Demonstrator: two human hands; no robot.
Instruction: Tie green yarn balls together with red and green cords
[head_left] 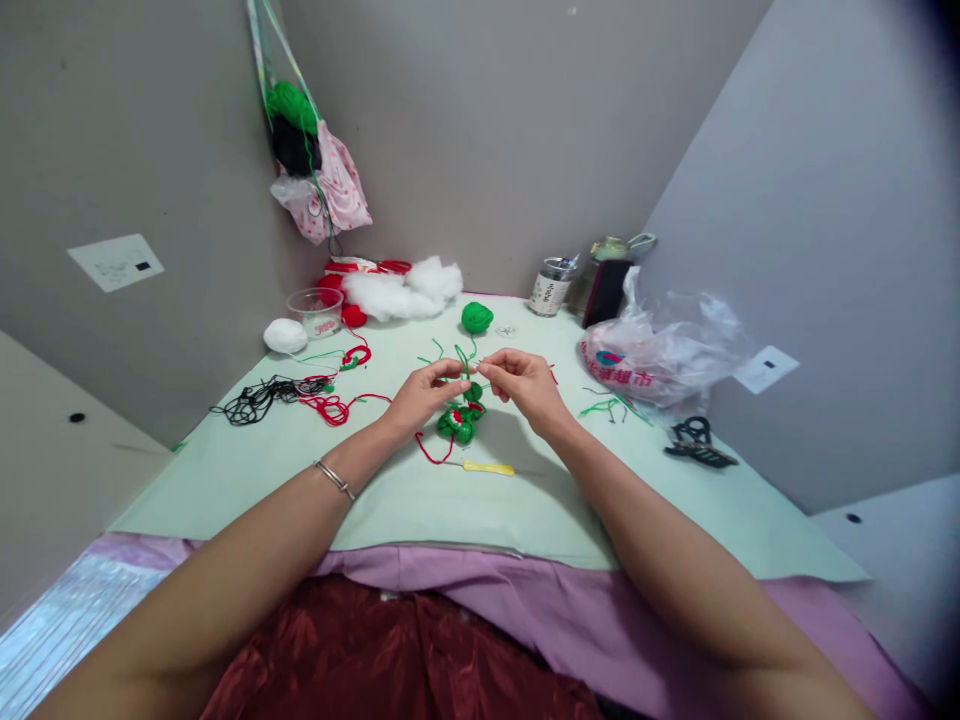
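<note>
In the middle of the table, my left hand [429, 396] pinches green yarn [466, 362] between thumb and fingertips. Close beside it, my right hand [523, 386] has thumb and forefinger pressed together at the yarn; a thin pale sliver shows at the tips, too small to name. Below the fingers hangs or rests a green crocheted piece [459, 428] with red and white patches, partly hidden by my left hand. A red yarn tail trails from it. Nearer to me lies a crochet hook with a yellow handle [488, 468]. Beyond my hands sits a green yarn ball [477, 318].
Black cord [262, 402] and red yarn [330, 408] lie tangled at left, near a white yarn ball [285, 336] and clear tub [316, 316]. White stuffing [401, 292] is behind. At right are a plastic bag [660, 350], a pen cup [553, 288] and a black hair claw [699, 443].
</note>
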